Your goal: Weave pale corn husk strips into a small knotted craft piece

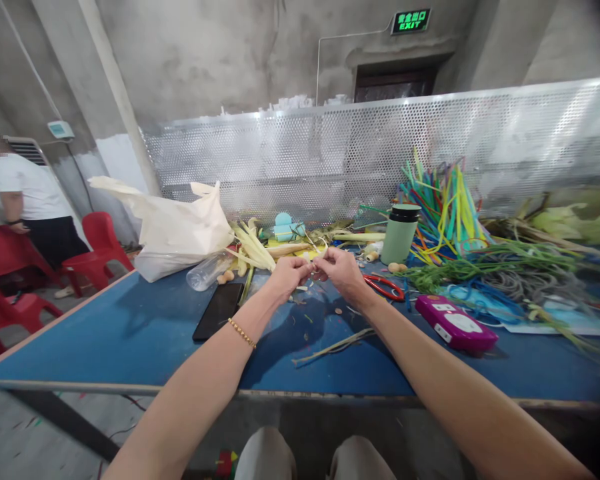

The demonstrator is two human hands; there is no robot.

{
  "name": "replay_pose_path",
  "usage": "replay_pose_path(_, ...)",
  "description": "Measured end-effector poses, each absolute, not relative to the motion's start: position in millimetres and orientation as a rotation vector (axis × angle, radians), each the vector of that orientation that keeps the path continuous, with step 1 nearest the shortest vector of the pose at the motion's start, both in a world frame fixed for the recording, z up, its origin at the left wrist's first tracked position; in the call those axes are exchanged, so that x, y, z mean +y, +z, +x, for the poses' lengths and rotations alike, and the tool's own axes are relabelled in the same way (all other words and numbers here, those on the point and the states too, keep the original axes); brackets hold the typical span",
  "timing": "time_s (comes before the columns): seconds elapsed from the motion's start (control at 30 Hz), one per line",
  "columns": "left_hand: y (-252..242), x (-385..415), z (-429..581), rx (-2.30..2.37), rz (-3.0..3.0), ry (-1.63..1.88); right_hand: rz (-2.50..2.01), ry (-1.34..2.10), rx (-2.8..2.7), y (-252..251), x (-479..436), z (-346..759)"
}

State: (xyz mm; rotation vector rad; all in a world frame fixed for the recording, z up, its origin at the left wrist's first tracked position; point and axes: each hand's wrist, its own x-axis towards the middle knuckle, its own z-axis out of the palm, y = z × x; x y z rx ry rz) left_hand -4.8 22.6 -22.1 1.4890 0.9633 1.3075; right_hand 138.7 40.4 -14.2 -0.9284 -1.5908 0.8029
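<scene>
My left hand (pixel 291 275) and my right hand (pixel 344 272) meet above the middle of the blue table, fingertips nearly touching. Both are closed in a pinch. A thin pale strip (pixel 323 249), like a piece of corn husk, rises from between the fingers; its lower part is hidden by them. Pale yellow corn husks (pixel 254 245) lie just beyond my left hand. Red-handled scissors (pixel 384 287) rest to the right of my right hand. Beneath my hands are small scraps and a few dry stalks (pixel 335 347).
A white plastic bag (pixel 180 230), clear bottle (pixel 203 273) and black phone (pixel 219 312) are at left. To the right stand a green flask (pixel 401 235), colourful pipe cleaners (pixel 450 213) and a purple box (pixel 455 323). A perforated metal panel (pixel 280 153) borders the back. A person (pixel 30 193) stands far left.
</scene>
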Motion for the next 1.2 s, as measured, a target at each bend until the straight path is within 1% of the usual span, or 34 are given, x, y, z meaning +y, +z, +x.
replay_pose_path(0.23, -22.9, 23.8, -3.8, 1.0, 1.522, 1.298, -0.955, 0.747, -1.608, -15.3, 42.2, 139.5)
replay_pose_path(0.47, -21.5, 24.0, -8.9, 0.888, 1.382, 1.273, -0.88, 0.914, -1.647, -15.9, 39.3, 144.4)
replay_pose_path(0.7, -19.8, 26.8, -11.1, 0.778, 1.192, 1.15, -0.91, 0.782, -1.65, -13.9, 39.2, 146.0)
replay_pose_path(0.8, -20.4, 26.7, -10.7, 0.777, 1.204, 1.138, -0.91, 0.764, -1.653, -12.2, 38.3, 144.9)
replay_pose_path(1.03, -21.2, 23.5, -9.1, 0.821, 1.36, 1.241, -0.87, 0.813, -1.676, -13.4, 36.2, 139.2)
replay_pose_path(1.1, -21.2, 22.7, -8.7, 0.863, 1.399, 1.239, -0.885, 0.762, -1.674, -13.6, 36.7, 139.1)
replay_pose_path(1.2, -21.7, 22.3, -7.7, 0.894, 1.465, 1.231, -0.957, 0.581, -1.716, -13.4, 38.5, 140.5)
